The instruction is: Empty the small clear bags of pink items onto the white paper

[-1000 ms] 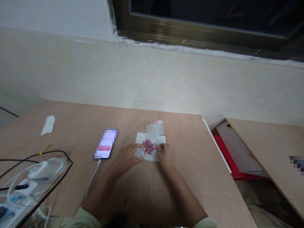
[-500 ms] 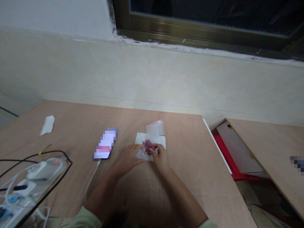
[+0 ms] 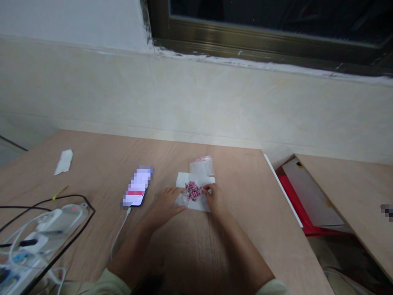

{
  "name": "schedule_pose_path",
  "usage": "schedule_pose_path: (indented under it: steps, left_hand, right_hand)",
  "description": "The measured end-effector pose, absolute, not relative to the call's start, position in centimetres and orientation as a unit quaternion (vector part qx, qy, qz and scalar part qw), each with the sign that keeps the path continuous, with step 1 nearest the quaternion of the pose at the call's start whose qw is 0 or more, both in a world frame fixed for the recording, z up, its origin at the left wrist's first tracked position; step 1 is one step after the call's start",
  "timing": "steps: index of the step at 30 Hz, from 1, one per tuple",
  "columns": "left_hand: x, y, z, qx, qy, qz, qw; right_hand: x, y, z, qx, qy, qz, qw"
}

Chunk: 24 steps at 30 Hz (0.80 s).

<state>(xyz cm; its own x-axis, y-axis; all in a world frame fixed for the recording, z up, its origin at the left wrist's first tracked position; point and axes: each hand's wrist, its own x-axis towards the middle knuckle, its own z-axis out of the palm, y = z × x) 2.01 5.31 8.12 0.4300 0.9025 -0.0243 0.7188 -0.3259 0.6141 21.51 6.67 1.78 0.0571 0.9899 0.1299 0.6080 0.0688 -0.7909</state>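
A heap of small pink pieces with dark bits among them [image 3: 193, 191] lies on a white sheet of paper [image 3: 201, 205]. My left hand [image 3: 166, 205] is at the heap's left, fingers and thumb on either side of a small clear plastic bag [image 3: 181, 199] that they appear to hold. At the heap's right edge, my right hand [image 3: 215, 201] has its thumb and fingertips pinched together. Whatever is in that pinch is too small to make out. Just beyond the paper lie clear zip bags with a red edge [image 3: 202, 166].
A phone [image 3: 138, 186] on a charging cable lies left of my hands. Farther left are a white power strip [image 3: 66, 221] with tangled cables and a scrap of white paper [image 3: 64, 162]. Right of the table edge is a gap with a red item [image 3: 294, 205], then another table [image 3: 353, 184].
My right hand has moved a little right, from over the heap to its edge. More of the heap shows now and it looks more spread out. My left hand has hardly moved.
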Motion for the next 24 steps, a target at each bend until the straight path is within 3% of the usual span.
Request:
schedule_pose_path:
  steps: [3, 6, 10, 24]
  left_hand:
    - [2.5, 5.3, 8.3, 0.797, 0.511, 0.158, 0.282]
    - [2.7, 5.2, 8.5, 0.795, 0.511, 0.163, 0.282]
    - [2.5, 5.1, 9.0, 0.797, 0.505, 0.171, 0.285]
    - [1.8, 5.5, 6.9, 0.778, 0.515, 0.208, 0.293]
  right_hand:
    - [20.2, 5.8, 2.9, -0.589, -0.653, 0.287, 0.38]
    - [19.7, 5.7, 2.6, -0.638, -0.617, 0.255, 0.383]
    - [20.2, 6.4, 1.1, -0.712, -0.572, 0.212, 0.347]
    - [19.9, 6.9, 0.9, -0.726, -0.624, 0.149, 0.249]
